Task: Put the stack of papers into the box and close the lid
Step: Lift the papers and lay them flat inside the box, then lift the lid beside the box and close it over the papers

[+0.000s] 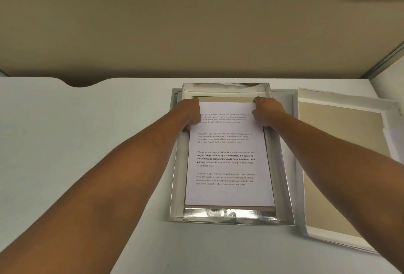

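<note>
A shallow silver-walled box point(231, 217) lies open on the white table. A stack of white papers point(227, 164) with printed text lies flat inside it, top sheet facing up. My left hand point(190, 113) grips the stack's far left corner, fingers curled over the edge. At the far right corner my right hand point(265, 112) holds the stack the same way. The lid point(341, 160) lies upside down to the right of the box, its tan inside and white rim showing.
The white table point(87, 120) runs to a tan partition wall behind the box. A curved notch cuts the table's far edge at the left. A grey mat or tray edge point(282, 101) shows under the box's far end.
</note>
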`<state>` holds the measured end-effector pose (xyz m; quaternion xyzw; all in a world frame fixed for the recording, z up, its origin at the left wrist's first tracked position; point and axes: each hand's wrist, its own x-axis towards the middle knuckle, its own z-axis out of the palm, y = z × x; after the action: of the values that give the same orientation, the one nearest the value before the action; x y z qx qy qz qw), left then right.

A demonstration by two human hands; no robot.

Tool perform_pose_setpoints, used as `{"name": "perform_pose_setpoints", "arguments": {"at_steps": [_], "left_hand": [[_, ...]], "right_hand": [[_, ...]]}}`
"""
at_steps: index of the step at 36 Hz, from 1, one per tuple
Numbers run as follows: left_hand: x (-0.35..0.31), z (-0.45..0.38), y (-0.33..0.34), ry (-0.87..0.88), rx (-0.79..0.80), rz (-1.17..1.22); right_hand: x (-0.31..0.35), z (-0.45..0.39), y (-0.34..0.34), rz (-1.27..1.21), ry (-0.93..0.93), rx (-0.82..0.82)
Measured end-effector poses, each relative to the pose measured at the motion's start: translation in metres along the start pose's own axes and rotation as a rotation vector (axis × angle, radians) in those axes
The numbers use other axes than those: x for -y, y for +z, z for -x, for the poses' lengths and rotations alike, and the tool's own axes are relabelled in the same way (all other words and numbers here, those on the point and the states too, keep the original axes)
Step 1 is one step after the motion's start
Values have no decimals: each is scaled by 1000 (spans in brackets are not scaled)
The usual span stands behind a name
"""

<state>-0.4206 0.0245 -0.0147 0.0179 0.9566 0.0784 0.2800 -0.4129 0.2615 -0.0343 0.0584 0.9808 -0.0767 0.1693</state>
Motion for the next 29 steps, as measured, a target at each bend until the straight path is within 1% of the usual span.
{"name": "perform_pose_setpoints", "arguments": {"at_steps": [2, 4, 7, 9, 12, 15, 19, 24, 29], "left_hand": [[-1, 1, 1, 3, -39, -23], [-2, 4, 1, -7, -89, -31], [-2, 12, 1, -39, -148, 2], [-3, 19, 0, -60, -182, 43], [-7, 33, -1, -64, -260, 95], [-14, 51, 1, -36, -313, 126], [-25, 78, 11, 22, -322, 184], [-37, 112, 31, 69, -331, 230], [-41, 138, 52, 71, -319, 288]], "right_hand": [[0, 4, -1, 32, -21, -41], [0, 13, -4, 36, -56, -138], [-7, 32, -10, -22, -82, -294], [-18, 48, -12, -89, -39, -356], [-38, 77, -9, -169, 82, -401], [-55, 107, -1, -184, 218, -385], [-67, 142, 15, -152, 333, -263], [-70, 172, 26, -126, 371, -132], [-72, 191, 25, -139, 425, -121]]}}
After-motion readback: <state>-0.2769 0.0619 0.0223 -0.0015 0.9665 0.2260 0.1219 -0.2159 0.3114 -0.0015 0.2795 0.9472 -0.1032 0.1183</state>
